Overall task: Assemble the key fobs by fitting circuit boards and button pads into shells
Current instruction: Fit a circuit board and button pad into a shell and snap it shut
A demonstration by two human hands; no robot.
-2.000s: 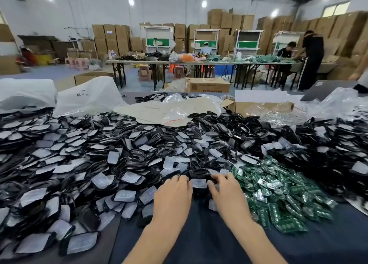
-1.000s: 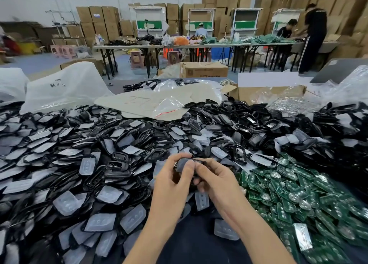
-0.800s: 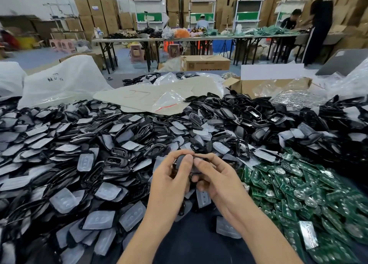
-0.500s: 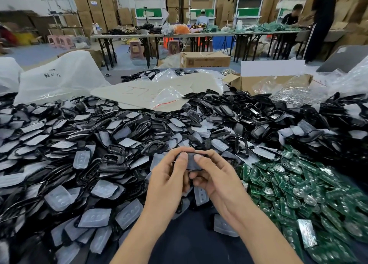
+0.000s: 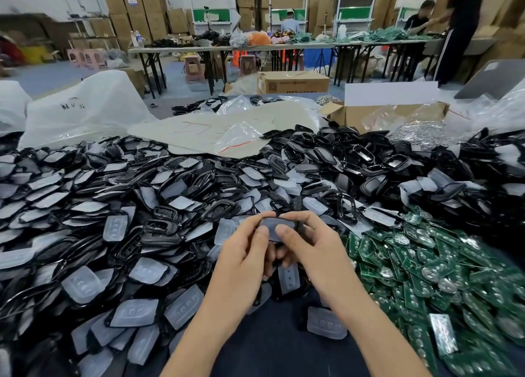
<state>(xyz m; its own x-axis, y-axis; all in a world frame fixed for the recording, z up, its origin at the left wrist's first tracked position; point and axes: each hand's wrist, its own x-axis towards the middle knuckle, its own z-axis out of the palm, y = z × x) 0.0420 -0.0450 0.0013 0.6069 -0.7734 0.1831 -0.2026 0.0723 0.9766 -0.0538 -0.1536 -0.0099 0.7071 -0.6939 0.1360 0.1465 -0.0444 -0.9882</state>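
shell [image 5: 277,225] pinched betw. L hand [image 5: 244,253] & R hand [image 5: 314,247], both grips grasping it (thumbs atop)

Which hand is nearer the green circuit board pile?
Right. The right hand sits just beside the circuit board pile; the left hand is farther, beyond the right hand.

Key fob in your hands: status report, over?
Left hand, right hand grip shell, thumbs on button pad. Circuit boards piled right. Nothing blocking.
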